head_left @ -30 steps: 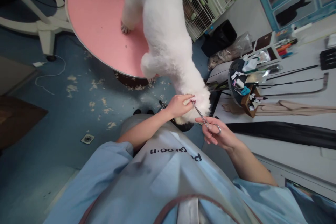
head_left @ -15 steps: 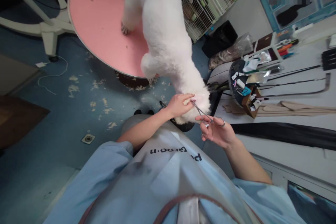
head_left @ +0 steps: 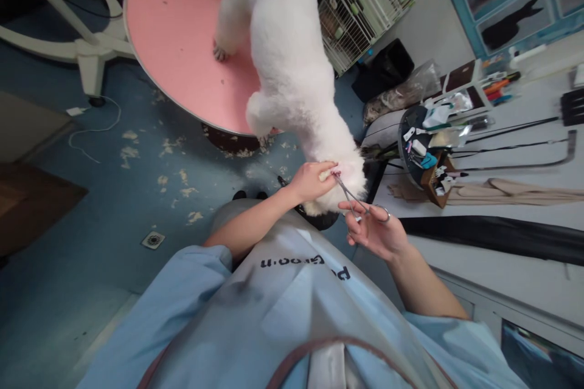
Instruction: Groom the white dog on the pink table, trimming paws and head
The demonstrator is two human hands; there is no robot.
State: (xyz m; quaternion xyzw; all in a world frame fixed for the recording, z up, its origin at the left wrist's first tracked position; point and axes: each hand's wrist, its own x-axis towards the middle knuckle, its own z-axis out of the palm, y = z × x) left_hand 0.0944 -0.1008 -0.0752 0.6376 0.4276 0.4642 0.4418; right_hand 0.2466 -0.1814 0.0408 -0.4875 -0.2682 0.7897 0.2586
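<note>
The right hand [head_left: 376,232] has its fingers through the rings of slim metal forceps [head_left: 356,202], closed around the handles, palm turned up, wrist bent back toward the counter [head_left: 502,158]. The tips reach into the white dog [head_left: 292,67] at its head end (a pink patch shows there). The left hand [head_left: 310,181] pinches the fur beside those tips, forearm stretched forward. The dog stands on the pink table [head_left: 173,42].

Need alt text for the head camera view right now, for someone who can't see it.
A person's right hand holds metal forceps with the tips at a white dog's ear, while the left hand holds the ear. The dog stands on a round pink grooming table; fur clippings lie on the blue floor.
</note>
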